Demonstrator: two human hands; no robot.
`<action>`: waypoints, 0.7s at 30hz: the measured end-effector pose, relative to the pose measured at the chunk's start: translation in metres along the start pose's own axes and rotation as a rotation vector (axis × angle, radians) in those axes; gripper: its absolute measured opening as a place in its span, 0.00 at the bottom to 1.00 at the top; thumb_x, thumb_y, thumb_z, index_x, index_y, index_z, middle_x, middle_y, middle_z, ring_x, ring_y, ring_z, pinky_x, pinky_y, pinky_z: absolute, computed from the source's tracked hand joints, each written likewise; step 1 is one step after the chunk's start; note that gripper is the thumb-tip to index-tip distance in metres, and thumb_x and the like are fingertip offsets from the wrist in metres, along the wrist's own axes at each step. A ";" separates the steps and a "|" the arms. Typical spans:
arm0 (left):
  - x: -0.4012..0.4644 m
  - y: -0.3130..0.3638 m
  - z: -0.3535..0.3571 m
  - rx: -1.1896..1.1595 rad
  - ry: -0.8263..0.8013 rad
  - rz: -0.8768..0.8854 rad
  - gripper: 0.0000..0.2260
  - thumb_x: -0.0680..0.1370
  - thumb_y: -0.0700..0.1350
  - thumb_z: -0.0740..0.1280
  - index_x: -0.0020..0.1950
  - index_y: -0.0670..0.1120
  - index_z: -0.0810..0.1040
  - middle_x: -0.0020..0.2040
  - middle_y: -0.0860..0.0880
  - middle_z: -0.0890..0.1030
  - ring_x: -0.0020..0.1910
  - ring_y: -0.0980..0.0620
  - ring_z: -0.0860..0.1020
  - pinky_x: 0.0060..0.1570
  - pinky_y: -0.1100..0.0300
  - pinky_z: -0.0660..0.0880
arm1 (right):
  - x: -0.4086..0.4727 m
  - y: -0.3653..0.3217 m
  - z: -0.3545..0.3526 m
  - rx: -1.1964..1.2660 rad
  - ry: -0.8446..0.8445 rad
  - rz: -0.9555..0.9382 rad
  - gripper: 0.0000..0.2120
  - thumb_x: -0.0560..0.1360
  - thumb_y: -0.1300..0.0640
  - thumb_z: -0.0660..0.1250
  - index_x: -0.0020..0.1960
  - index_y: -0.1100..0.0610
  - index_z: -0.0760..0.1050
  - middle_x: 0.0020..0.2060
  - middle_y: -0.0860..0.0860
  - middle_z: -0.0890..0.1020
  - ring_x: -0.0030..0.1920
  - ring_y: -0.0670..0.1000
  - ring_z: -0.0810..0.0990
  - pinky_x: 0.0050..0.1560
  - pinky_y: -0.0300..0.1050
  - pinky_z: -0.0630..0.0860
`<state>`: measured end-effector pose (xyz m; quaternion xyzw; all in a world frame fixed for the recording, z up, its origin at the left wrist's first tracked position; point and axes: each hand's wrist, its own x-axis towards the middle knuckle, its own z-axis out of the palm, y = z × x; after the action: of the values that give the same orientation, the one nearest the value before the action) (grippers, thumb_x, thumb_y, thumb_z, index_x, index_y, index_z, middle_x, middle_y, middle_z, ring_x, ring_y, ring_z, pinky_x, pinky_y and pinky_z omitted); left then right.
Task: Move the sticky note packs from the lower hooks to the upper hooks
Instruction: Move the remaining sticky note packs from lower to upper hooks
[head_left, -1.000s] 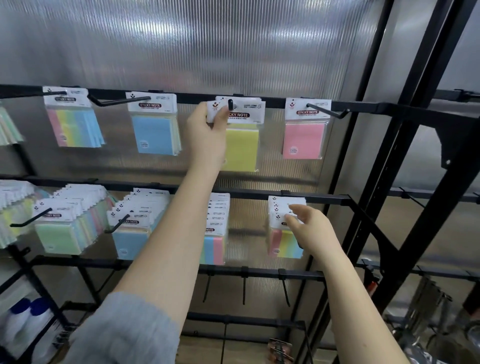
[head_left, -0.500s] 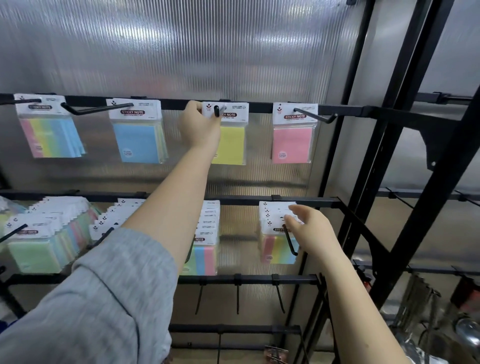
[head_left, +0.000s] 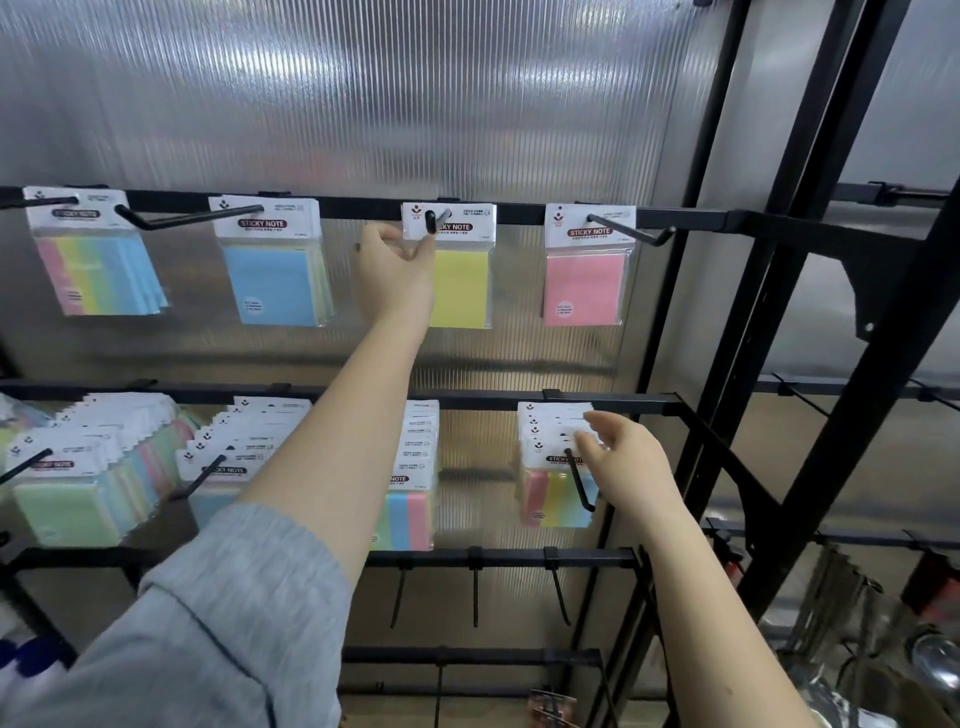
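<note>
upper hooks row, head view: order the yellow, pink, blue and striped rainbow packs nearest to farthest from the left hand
1. yellow pack: the left hand pinches its header.
2. blue pack to that hand's left, and pink pack to its right: too close to call.
3. striped rainbow pack: far left of the row.

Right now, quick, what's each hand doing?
Left hand: pinching the yellow pack's header card on the upper hook.
Right hand: fingers on the lower striped packs; grip cannot be told.

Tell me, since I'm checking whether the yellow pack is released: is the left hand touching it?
Touching. The head view shows the left hand pinching the lower left corner of the yellow pack's white header card.
</note>
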<state>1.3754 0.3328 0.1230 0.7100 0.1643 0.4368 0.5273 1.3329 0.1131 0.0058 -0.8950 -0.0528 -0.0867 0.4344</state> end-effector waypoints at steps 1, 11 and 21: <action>-0.006 -0.003 -0.003 0.011 -0.004 -0.016 0.09 0.76 0.49 0.67 0.50 0.49 0.69 0.46 0.51 0.75 0.40 0.52 0.74 0.35 0.62 0.68 | -0.001 0.002 0.000 0.007 0.014 0.008 0.20 0.79 0.57 0.60 0.70 0.57 0.69 0.66 0.51 0.75 0.65 0.50 0.73 0.60 0.39 0.66; -0.072 -0.046 -0.036 0.143 -0.129 -0.034 0.05 0.79 0.47 0.63 0.46 0.47 0.74 0.38 0.55 0.76 0.36 0.57 0.73 0.32 0.66 0.66 | -0.010 0.030 0.011 0.164 0.118 0.116 0.11 0.79 0.59 0.57 0.57 0.59 0.75 0.49 0.50 0.78 0.52 0.51 0.74 0.48 0.41 0.70; -0.113 -0.074 -0.068 0.245 -0.145 -0.142 0.05 0.79 0.47 0.63 0.47 0.47 0.75 0.37 0.57 0.75 0.36 0.56 0.74 0.37 0.59 0.72 | -0.034 0.034 0.028 0.251 0.217 0.195 0.11 0.78 0.58 0.63 0.58 0.58 0.77 0.48 0.50 0.81 0.48 0.48 0.76 0.45 0.37 0.67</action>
<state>1.2748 0.3240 0.0111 0.7852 0.2278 0.3227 0.4769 1.3088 0.1135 -0.0442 -0.8200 0.0708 -0.1332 0.5521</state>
